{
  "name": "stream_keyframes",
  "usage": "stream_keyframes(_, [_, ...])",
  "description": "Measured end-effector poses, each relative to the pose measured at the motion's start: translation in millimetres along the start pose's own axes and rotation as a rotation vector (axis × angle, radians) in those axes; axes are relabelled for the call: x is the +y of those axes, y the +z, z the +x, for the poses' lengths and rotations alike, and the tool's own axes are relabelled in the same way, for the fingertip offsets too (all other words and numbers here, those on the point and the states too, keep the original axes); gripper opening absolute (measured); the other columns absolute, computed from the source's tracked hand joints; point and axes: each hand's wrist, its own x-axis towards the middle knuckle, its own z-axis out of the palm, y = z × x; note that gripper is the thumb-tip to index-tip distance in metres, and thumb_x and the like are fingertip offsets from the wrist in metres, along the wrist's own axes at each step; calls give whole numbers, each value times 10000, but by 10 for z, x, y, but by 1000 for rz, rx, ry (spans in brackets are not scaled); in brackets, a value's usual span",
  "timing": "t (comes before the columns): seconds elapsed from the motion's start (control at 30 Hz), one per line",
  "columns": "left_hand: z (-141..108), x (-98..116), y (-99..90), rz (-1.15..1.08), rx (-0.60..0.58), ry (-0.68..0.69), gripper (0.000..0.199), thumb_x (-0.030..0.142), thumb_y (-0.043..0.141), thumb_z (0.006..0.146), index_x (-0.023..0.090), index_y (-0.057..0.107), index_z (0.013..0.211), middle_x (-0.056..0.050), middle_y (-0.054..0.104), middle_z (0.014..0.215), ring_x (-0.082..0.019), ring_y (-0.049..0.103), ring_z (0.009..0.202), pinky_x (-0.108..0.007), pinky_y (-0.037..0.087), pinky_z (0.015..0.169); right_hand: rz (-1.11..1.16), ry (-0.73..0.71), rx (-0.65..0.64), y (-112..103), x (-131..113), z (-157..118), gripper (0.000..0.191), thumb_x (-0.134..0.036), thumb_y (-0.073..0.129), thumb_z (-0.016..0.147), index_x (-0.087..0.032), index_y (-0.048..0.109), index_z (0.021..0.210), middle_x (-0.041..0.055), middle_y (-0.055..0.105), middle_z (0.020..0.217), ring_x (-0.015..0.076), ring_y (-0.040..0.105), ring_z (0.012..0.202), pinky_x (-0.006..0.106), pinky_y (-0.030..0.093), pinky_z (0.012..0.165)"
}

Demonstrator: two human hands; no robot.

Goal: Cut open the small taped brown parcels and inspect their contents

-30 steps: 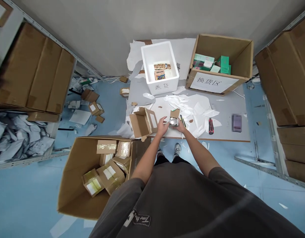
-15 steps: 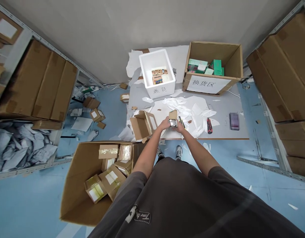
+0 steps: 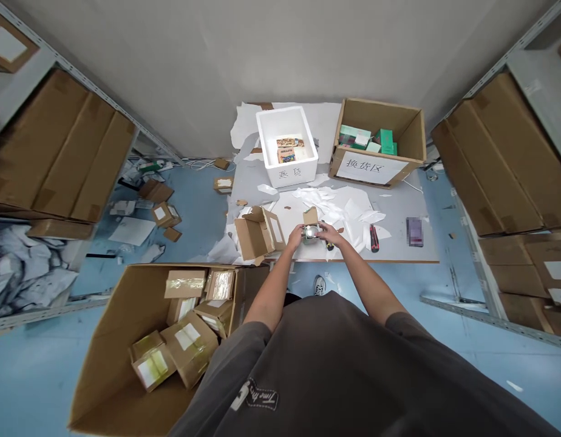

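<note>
Over the table's front edge, a small box [image 3: 310, 216] stands with its cardboard flap raised. Inside its mouth sits a shiny silver, rounded object [image 3: 311, 232], too small to name. My left hand [image 3: 295, 236] grips the box's left side. On the right side, my right hand [image 3: 330, 233] has its fingers closed at the box's edge, close to the silver object. Left of my hands lies an opened cardboard carton [image 3: 253, 235]. Under and beside my right hand, a dark and yellow tool [image 3: 329, 246] is partly hidden. A red and black utility knife [image 3: 374, 238] lies farther right.
Behind are a white foam box [image 3: 293, 175] with packets and a labelled carton [image 3: 371, 169] holding green boxes. Torn white paper [image 3: 353, 206] covers the table's middle; a purple phone-like item [image 3: 414, 232] lies right. A large carton [image 3: 102, 364] of parcels stands at lower left.
My right hand has shifted from the lower right of the small box up to its right edge, fingers now over it. The whole view has shifted slightly, and one shoe is hidden.
</note>
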Motion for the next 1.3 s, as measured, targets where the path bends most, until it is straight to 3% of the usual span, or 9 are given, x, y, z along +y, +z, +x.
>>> stream_keyframes(0.3, [-39,-57,-26,-72,-45,12,699,430,624,990,272,519,1663,-65,557,1695,-293,537,1545,-413,425,1279,-39,-13,19,-282,-382,45,580,-347,661,796,-280,693,1371,99,718,1428,257,751,1064,458,640,957])
stream_keyframes(0.47, [-61,-40,-8,-7,-55,-3,699,430,589,1023,272,474,1694,-75,492,1743,-275,515,1572,-407,443,1263,-306,-230,331,-288,-261,-257,470,-409,583,879,-257,699,1309,120,717,1382,319,684,1247,537,582,1093])
stream_keyframes(0.57, [-103,12,-30,32,-46,27,686,390,607,1020,252,489,1681,-83,524,1720,-255,525,1566,-395,440,1269,-579,-464,204,-142,-282,-344,359,-377,660,872,-255,787,1184,124,687,1475,380,512,1496,594,440,1262])
stream_keyframes(0.7, [-165,96,-77,40,-64,15,695,384,636,1015,270,486,1685,-74,542,1707,-252,582,1505,-392,459,1251,-705,-526,9,-93,-444,-167,528,-352,697,885,-276,768,1403,52,568,1672,382,286,1670,626,265,1364])
stream_keyframes(0.83, [-182,121,-75,35,-70,-32,712,373,606,1023,253,450,1707,-81,484,1748,-258,539,1543,-389,462,1242,-530,-383,8,-215,-419,195,617,-460,585,979,-267,677,1557,37,543,1703,340,356,1652,571,276,1365])
stream_keyframes(0.97, [-197,65,-57,23,-93,-55,703,425,573,1054,277,423,1724,-86,437,1777,-279,560,1523,-390,505,1195,-271,8,-86,-246,-184,432,675,-589,391,1054,-215,714,1513,100,710,1525,342,661,1385,542,488,1213])
stream_keyframes(1.07, [-243,51,-81,40,-93,-22,728,485,560,1078,288,360,1750,-118,423,1782,-294,569,1514,-421,491,1207,-186,107,-78,-239,-63,445,708,-632,399,1054,-195,712,1514,136,719,1504,360,701,1315,534,547,1134])
stream_keyframes(1.2, [-264,169,-163,209,-52,172,1058,578,823,908,297,280,1771,-146,230,1855,-366,393,1641,-474,409,1281,-275,-126,79,-317,-137,300,667,-623,540,1013,-275,651,1571,88,604,1643,339,563,1489,531,437,1251])
stream_keyframes(1.3, [-185,323,-203,377,-132,331,1225,452,1003,696,250,373,1728,-166,238,1845,-408,314,1671,-509,324,1341,-460,-363,130,-343,-299,136,597,-564,657,972,-272,705,1491,103,603,1612,330,529,1498,513,420,1268])
